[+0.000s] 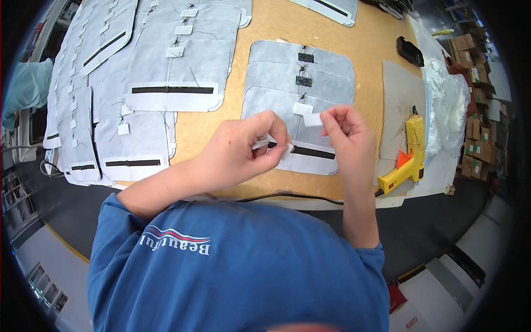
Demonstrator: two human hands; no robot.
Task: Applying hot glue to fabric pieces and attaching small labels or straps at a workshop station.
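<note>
My left hand (pixel 239 145) is curled round several small white pads (pixel 261 144), which peek out between thumb and fingers. Between the thumb and forefinger of my right hand (pixel 353 131) is a single white rectangular pad (pixel 312 120). Both hands are over the near end of overlapping grey fabric sheets (pixel 265 102) with rounded corners and a black strip (pixel 313 151). On the nearest sheet sits another white pad (pixel 302 109), close to the pinched one. Black textured pads (pixel 303 81) with thin dark wires show on the sheets behind it.
More overlapping grey sheets (pixel 177 69) with white pads cover the table's left side. At right, a yellow glue gun (pixel 412 145) lies on a grey board (pixel 394 94), beside clear plastic bags (pixel 442 108). A black cable (pixel 287 195) runs along the table's near edge.
</note>
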